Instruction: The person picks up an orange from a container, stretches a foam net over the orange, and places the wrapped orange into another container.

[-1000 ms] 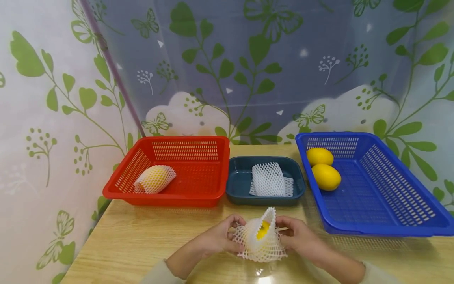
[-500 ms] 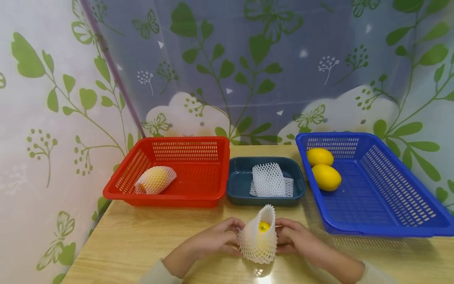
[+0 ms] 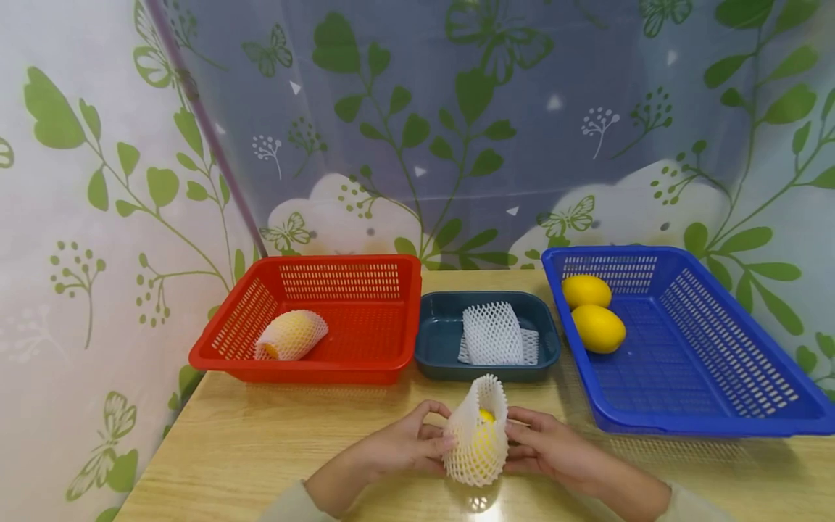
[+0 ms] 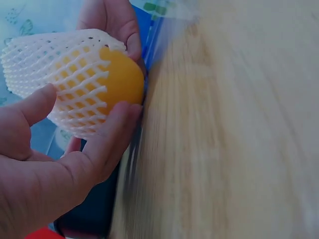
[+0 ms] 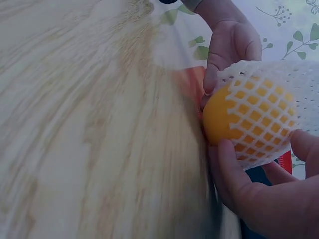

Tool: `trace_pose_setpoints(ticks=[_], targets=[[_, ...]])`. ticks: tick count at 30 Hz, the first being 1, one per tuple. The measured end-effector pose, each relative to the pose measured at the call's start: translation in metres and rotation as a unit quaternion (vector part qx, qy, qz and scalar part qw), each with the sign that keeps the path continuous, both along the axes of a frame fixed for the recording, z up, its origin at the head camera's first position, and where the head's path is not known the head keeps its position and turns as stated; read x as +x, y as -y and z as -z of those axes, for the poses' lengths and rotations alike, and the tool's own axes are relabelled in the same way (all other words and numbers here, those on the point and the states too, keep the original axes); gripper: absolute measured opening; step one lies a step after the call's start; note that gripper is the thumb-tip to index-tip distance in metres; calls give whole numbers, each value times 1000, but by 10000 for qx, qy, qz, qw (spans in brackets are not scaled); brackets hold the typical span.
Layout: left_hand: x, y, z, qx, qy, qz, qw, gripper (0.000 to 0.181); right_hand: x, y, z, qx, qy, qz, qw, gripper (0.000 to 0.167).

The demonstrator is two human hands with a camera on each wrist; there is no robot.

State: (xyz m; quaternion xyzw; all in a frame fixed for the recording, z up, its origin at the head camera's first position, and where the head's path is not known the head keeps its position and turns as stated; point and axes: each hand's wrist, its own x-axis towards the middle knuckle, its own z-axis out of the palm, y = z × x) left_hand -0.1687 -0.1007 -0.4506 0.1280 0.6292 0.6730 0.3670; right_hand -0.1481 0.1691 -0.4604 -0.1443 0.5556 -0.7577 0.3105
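Touching both hands (image 3: 412, 442) (image 3: 548, 444) — netted yel. fruit (image 3: 483, 444) btwn.

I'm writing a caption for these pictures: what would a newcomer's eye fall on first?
Probably the yellow fruit, partly inside a white foam sleeve, held between the left hand and right hand at the front. Next, perhaps, the bright red basket on the left with one sleeved fruit, and the blue basket on the right with two bare fruits along its left wall.
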Motion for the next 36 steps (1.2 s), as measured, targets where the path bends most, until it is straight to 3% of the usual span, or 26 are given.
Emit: trace_pose_setpoints(ticks=[6,13,20,24,32,36], targets=[[-4,-2,-9,81,-90,-239,9996,42,-1,6,-12,-3,-15,515,9987,50],[-18,-6,-32,947,59,-402,9947,43,-5,21,-47,309,242,1267,9912,67],[-27,-16,-55,1224,-123,-578,9907,43,-15,28,-74,107,-350,1438,9889,65],[-30,-16,-62,1283,-147,-565,9900,39,-18,28,-79,52,-556,1460,9877,63],[-29,-13,-66,1276,20,-614,9899,36,-20,29,-77,-243,-411,1850,9816,58],[-28,-12,-68,1335,91,-652,9889,32,-21,30,-76,-240,-439,1857,9813,57]])
